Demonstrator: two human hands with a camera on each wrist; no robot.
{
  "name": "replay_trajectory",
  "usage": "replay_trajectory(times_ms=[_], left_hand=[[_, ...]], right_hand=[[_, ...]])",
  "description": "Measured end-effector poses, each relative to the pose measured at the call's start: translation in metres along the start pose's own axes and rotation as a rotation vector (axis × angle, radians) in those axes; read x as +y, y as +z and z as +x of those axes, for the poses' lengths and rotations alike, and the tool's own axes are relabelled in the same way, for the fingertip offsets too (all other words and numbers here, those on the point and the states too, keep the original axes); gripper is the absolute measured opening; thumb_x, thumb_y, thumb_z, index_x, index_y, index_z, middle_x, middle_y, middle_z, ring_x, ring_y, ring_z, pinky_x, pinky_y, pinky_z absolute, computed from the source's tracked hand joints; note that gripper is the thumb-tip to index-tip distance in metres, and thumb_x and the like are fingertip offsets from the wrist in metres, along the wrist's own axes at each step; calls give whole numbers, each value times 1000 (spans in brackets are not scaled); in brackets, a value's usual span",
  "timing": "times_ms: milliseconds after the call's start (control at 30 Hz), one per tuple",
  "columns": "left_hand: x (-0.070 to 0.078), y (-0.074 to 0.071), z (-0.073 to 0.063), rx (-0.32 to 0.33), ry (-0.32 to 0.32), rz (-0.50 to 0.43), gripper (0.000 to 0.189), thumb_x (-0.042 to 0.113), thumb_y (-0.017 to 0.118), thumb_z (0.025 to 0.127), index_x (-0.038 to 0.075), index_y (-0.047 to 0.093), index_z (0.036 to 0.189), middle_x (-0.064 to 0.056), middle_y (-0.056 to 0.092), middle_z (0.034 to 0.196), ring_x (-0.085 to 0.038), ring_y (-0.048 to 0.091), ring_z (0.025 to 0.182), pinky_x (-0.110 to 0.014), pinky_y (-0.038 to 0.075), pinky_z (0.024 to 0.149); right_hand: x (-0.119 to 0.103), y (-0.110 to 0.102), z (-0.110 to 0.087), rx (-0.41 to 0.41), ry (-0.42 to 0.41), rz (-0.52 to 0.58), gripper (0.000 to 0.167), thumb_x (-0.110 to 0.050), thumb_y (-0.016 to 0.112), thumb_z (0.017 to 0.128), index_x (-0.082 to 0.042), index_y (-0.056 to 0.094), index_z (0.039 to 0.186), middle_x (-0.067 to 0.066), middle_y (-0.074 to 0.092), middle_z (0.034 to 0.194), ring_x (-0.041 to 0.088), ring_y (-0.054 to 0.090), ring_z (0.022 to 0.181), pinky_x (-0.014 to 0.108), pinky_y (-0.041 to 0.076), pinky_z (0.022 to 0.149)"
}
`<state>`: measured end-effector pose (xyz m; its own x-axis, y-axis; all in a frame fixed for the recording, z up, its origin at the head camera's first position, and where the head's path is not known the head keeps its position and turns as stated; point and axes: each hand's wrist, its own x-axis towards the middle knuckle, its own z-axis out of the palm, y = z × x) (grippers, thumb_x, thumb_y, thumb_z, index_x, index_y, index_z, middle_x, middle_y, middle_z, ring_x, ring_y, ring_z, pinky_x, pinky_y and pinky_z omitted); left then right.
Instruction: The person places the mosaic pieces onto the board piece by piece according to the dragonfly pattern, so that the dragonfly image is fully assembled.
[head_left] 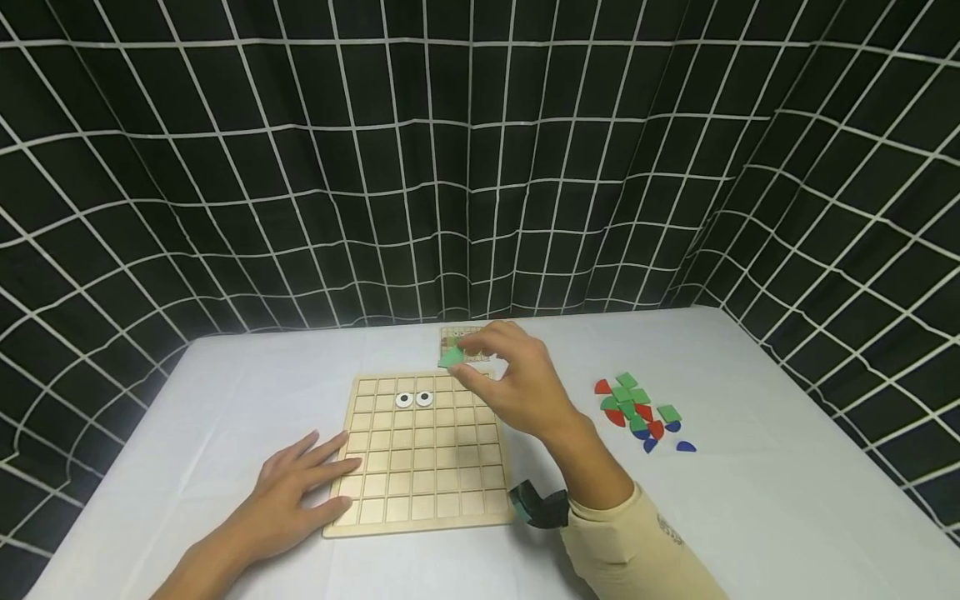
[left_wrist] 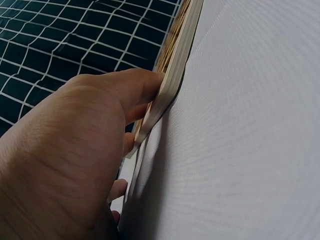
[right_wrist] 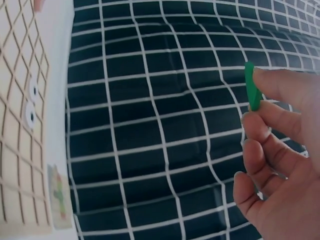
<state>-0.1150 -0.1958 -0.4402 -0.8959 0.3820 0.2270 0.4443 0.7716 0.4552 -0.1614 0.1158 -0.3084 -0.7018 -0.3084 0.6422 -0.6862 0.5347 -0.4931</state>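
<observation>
My right hand [head_left: 517, 379] pinches a flat green piece [right_wrist: 252, 86] between thumb and index finger, raised above the far edge of the wooden grid board [head_left: 402, 460]. The piece's full outline is hard to tell. Two round eye pieces [head_left: 424, 399] sit side by side in cells near the board's top. My left hand [head_left: 288, 500] rests at the board's left edge, fingers spread and fairly straight, fingertips on the rim. In the left wrist view the thumb touches the board's side [left_wrist: 172, 75].
Behind the board lies a small pattern card [right_wrist: 59, 197], partly hidden by my right hand in the head view. To the right, a loose cluster of green tiles [head_left: 639, 396], red pieces [head_left: 615, 417] and blue half-rounds [head_left: 686, 447] lies on the white tablecloth [head_left: 757, 500]. A black gridded curtain [head_left: 480, 167] surrounds the table.
</observation>
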Motion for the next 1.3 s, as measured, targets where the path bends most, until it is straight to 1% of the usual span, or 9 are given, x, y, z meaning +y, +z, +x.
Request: replay_trajectory(times_ms=[100,200,400,567,767,933,1000,1167,1300], left_hand=[[0,0,-1,-3,-9,-6,41,48,65,82,35,61,120,2,44,145,-40,28,136,-59,16,103],[0,1,-1,-6,-12,-10,41,48,64,82,36,61,121,2,44,145,-39,27,136,-59,16,103],[-2,0,-2,-4,-9,-3,41,48,65,82,36,61,121,2,44,145,-40,27,136,-60,16,103],[-2,1,-2,-9,-17,-6,41,49,64,82,36,61,121,3,44,145,-39,27,137,-61,16,103],[-2,1,-2,-13,-15,-10,41,49,64,82,36,61,121,3,43,145,-39,26,137,-61,15,104],[-2,1,0,-17,-11,-12,41,49,64,82,36,61,121,3,43,145,-39,25,138,-60,14,104],[-1,0,0,-18,-10,-13,41,48,64,82,35,61,121,3,43,145,-39,25,138,-60,14,104],[0,-1,0,-22,-20,-7,41,48,64,82,35,61,121,3,43,146,-38,25,138,-59,14,105],[0,-1,-1,-29,-34,-2,41,48,64,82,36,61,121,4,42,146,-38,25,138,-59,14,106]], right_hand=[[-2,11,2,-9,-14,32,23,-15,75,77,-10,70,99,-2,69,96,10,60,90,27,52,76],[-3,20,3,-13,2,46,22,-15,76,76,-9,70,97,-2,68,95,11,61,91,28,53,77],[-2,43,6,-49,62,54,22,-17,75,77,-9,70,97,-1,68,92,12,61,90,30,52,78],[1,63,6,-100,137,58,24,-21,74,79,-9,70,99,4,67,91,19,60,89,36,51,77],[8,83,3,-146,252,77,24,-25,71,81,-12,69,102,2,67,94,16,59,90,28,50,74],[18,97,-4,-197,381,117,25,-29,69,83,-15,69,104,-1,66,96,16,57,91,24,48,71],[22,102,-6,-205,405,119,25,-29,69,83,-16,69,103,-2,65,95,16,57,89,22,48,70],[30,112,-11,-212,415,111,24,-28,70,83,-15,70,102,-3,65,91,15,58,84,21,48,68],[37,119,-16,-261,434,98,25,-29,69,83,-14,69,104,-4,65,92,11,59,84,21,50,71]])
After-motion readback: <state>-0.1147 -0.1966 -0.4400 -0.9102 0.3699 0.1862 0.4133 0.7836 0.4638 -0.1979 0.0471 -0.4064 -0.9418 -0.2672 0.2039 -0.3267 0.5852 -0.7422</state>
